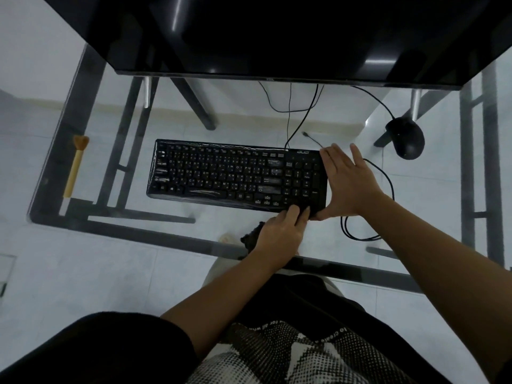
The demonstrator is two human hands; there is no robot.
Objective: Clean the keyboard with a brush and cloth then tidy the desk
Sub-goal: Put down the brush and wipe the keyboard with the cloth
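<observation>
Dim frame with a cool grey-blue cast. The far monitor is near-black, with white glare streaks at its far left-centre and right. Small glints show on the keyboard. The glass surface reflects faintly and is hazy at its left rim. Shadows are weak and diffuse. Straight lines bow toward the frame edges. Slight softness throughout; key legends are barely legible.

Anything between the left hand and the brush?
Nothing clearly: bare glass desk runs from the left hand, past the keyboard's near edge, to the brush. A dark item beside the hand is unclear.
</observation>
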